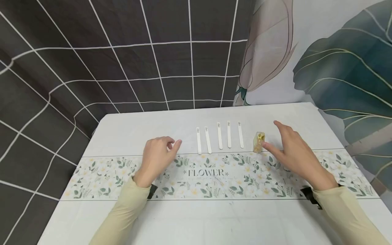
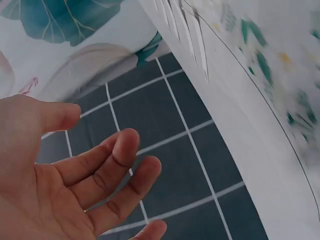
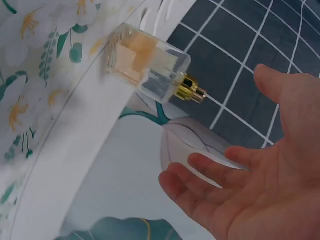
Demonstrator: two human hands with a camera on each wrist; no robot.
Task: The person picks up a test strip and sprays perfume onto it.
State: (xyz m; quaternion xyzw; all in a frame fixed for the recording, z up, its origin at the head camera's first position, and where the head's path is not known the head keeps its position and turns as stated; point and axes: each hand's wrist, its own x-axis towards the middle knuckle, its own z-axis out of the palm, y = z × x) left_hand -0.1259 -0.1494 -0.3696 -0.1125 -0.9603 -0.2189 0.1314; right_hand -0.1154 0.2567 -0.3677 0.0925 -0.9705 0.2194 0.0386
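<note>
A clear glass perfume bottle (image 1: 258,143) with a gold spray top and amber liquid stands upright on the table. Just right of it is my right hand (image 1: 294,154), thumb and fingers spread apart with nothing held; the right wrist view shows a gap between this hand (image 3: 235,175) and the bottle (image 3: 150,65). On the left, my left hand (image 1: 159,154) hovers over the patterned band, its fingers loosely bent around nothing. Several white paper test strips, among them a leftmost strip (image 1: 198,141) and a rightmost strip (image 1: 240,134), lie in a row between the hands.
A white tablecloth (image 1: 196,221) covers the table, with a floral band (image 1: 211,185) lettered FLOWER across it. Behind and left hangs a dark curtain with a white grid (image 1: 171,61). A leaf-patterned cloth (image 1: 337,68) hangs at the right.
</note>
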